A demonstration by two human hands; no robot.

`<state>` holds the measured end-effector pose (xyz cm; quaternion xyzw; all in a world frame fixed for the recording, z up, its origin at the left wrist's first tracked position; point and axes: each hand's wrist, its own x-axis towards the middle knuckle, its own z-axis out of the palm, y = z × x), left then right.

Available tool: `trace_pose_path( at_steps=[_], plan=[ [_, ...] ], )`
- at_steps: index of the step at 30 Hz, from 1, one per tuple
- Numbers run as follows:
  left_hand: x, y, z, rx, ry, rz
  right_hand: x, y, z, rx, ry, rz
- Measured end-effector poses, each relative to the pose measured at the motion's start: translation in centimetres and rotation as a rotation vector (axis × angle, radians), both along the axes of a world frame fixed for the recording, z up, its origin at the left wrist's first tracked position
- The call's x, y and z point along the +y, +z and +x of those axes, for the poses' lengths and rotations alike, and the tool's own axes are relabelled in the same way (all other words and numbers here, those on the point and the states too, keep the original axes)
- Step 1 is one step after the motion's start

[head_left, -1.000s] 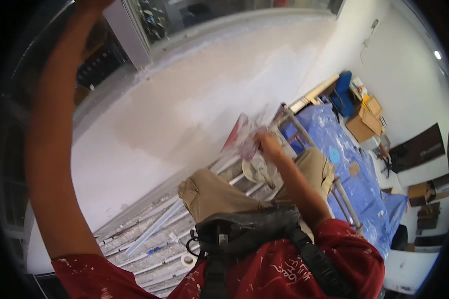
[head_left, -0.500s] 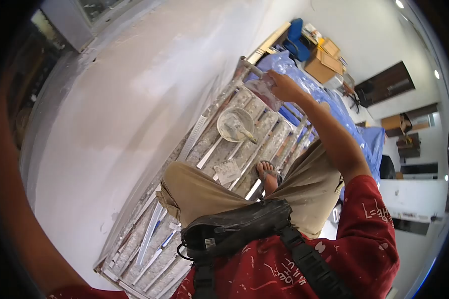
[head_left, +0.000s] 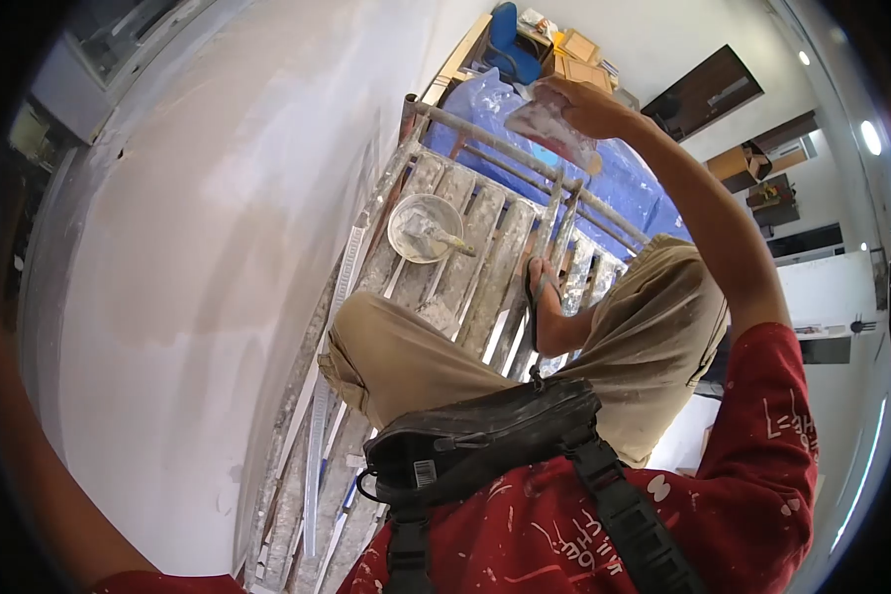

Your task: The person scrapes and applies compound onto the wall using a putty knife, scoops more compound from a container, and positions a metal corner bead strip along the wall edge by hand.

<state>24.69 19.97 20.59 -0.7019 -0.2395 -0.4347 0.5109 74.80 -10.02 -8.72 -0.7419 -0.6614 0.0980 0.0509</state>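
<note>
My right hand [head_left: 586,107] is raised beyond the far rail of the scaffold, its fingers closed on a flat, putty-smeared scraper blade [head_left: 552,131]. Of my left arm only the forearm [head_left: 54,465] shows along the left edge; the hand itself is out of view. On the platform in front of my knees stands a round white bucket [head_left: 392,234] with pale putty inside. A smeared tool handle [head_left: 455,242] leans out over its right rim. To the left rises the wall [head_left: 158,346], coated in white and beige patches.
Metal scaffold slats [head_left: 455,233] lie under my crossed legs, with a pipe rail [head_left: 505,148] at the far end. Blue plastic sheeting [head_left: 629,178] covers things beyond. A blue chair [head_left: 510,45] and cardboard boxes [head_left: 576,71] stand behind. A long straightedge [head_left: 316,475] lies beside the wall.
My right hand has risen away from the platform with the scraper blade. The view has turned, and my sandalled foot and right knee have shifted right. The bucket stays on the slats.
</note>
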Motion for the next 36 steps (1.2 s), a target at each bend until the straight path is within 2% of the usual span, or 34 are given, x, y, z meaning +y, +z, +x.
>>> trace_pose_path(
  at_steps=[1, 4, 5, 8, 9, 12, 15, 17, 19, 21, 24, 27, 28, 29, 30, 31, 32, 33, 36],
  plan=[
    [0.0, 0.2, 0.1, 0.015, 0.01, 0.016, -0.1, -0.4, -0.1, -0.115, 0.131, 0.005],
    [-0.1, 0.9, 0.0, 0.063, 0.047, 0.068, 0.0, -0.6, -0.7, -0.036, 0.128, -0.076],
    [-0.3, 1.2, -0.2, 0.082, 0.062, 0.087, 0.1, -1.7, 0.3, -0.071, 0.222, 0.008],
    [-0.7, 1.7, -0.7, 0.145, 0.121, 0.136, 0.3, -2.2, 0.5, -0.045, 0.148, -0.101],
    [-0.8, 1.7, -0.5, 0.172, 0.136, 0.156, 0.2, -3.7, 1.8, -0.052, 0.138, -0.059],
    [-1.7, 2.5, -0.1, 0.242, 0.201, 0.221, -0.6, -5.8, 2.8, -0.004, 0.078, -0.152],
    [-3.4, 1.9, 0.5, 0.259, 0.264, 0.227, -0.9, -7.9, 4.4, 0.15, 0.122, -0.207],
    [-3.0, 1.8, 1.1, 0.172, 0.196, 0.216, -0.9, -8.8, 5.0, 0.189, 0.128, -0.204],
    [-4.0, -1.0, 3.5, 0.022, 0.048, 0.073, -0.5, -10.3, 6.0, 0.167, 0.141, -0.205],
    [-5.8, -6.7, 7.0, -0.151, -0.211, -0.222, -0.4, -9.6, 5.8, 0.236, 0.153, -0.194],
    [-10.7, -22.1, 14.6, -0.385, -0.646, -0.963, -0.1, -9.0, 5.0, 0.296, 0.134, -0.189],
    [-18.5, -41.6, 20.2, -0.456, -0.654, -1.769, -0.7, -7.6, 4.1, 0.313, 0.05, -0.157],
    [-21.0, -46.2, 20.8, -0.376, -0.702, -2.077, -1.0, -7.0, 4.1, 0.311, 0.063, -0.14],
    [-23.0, -54.1, 21.4, -0.572, -0.64, -2.424, -1.6, -7.1, 4.3, 0.314, 0.05, -0.141],
    [-26.1, -56.6, 22.4, -0.859, -0.464, -2.62, -2.1, -7.1, 4.7, 0.319, 0.032, -0.141],
    [-27.4, -64.2, 22.4, -1.049, -0.592, -2.978, -2.6, -6.9, 4.8, 0.334, -0.001, -0.162],
    [-29.0, -67.3, 23.1, -1.245, -0.319, -3.191, -3.3, -6.4, 4.8, 0.35, -0.036, -0.188],
    [-30.3, -68.4, 24.0, -1.444, 0.006, -3.368, -3.9, -6.0, 4.9, 0.363, -0.071, -0.213],
    [-31.9, -69.9, 25.7, -1.437, 0.225, -3.331, -5.3, -6.5, 6.2, 0.308, -0.064, -0.194]
  ],
)
